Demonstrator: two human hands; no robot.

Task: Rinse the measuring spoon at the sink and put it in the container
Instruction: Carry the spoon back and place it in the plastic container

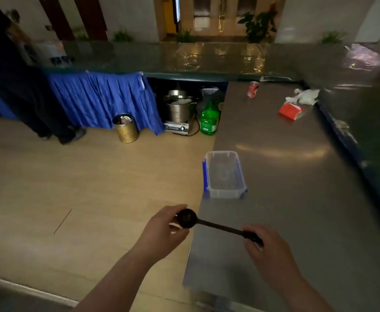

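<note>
A black measuring spoon is held level between both hands, just over the near left edge of the steel counter. My left hand pinches its round bowl. My right hand grips the end of its handle. A clear plastic container with blue clips stands open on the counter a short way beyond the spoon, near the counter's left edge. No sink is in view.
On the far counter lie a red can, a red carton and crumpled white paper. On the floor to the left stand a gold bin, a steel pot on a cooker and a green bottle. A person stands at far left.
</note>
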